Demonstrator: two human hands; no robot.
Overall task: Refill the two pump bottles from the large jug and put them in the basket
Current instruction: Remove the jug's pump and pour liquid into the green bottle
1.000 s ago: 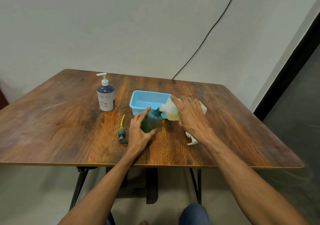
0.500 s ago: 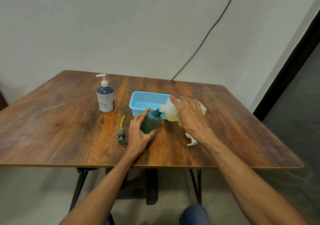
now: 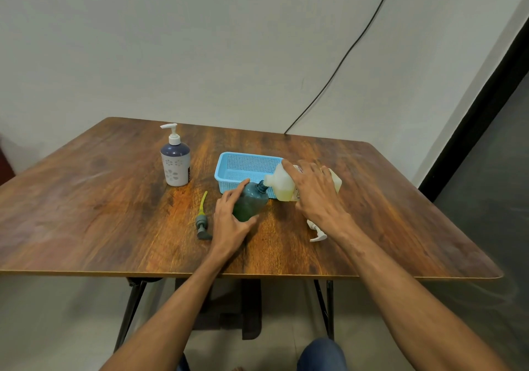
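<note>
Gripped dark green see-through plastic bottle (image 3: 252,203) w/ left hand (image 3: 229,222): fingers (image 3: 233,196) spread over its left side, thumb wrapped round the near side by the base. Stood tilted on brown wooden counter (image 3: 86,213), approx mid-counter, just in front of light blue plastic mesh basket (image 3: 243,164). Ran base near-left to neck far-right along its long axis, uncapped threaded neck pointing up and to the right. Couldn't tell fill level thru the dark plastic.

Clasped large whitish translucent plastic jug (image 3: 282,186) from above w/ right hand (image 3: 315,196), fingers splayed across its top face, index along the shoulder. Lay tipped almost flat, long axis left-right, base to the right, spout to the left and slightly down, meeting the green bottle's neck. Held pale yellow liquid, pooled along the lower side. Overlapped basket's right front corner in view; touching or not, can't tell.

Saw only mesh floor and walls inside basket, right part hidden by jug.

Noted grey pump head w/ yellow-green dip tube (image 3: 201,222) flat on counter just left of left hand, tube pointing away from the person. Noted white pump head (image 3: 317,234) on counter by right wrist, partly hidden by forearm. Noted white-and-navy flower-print pump bottle (image 3: 175,164) upright, left of basket, well apart from both hands, white pump fitted, nozzle pointing left. Opaque, so contents unknown.
</note>
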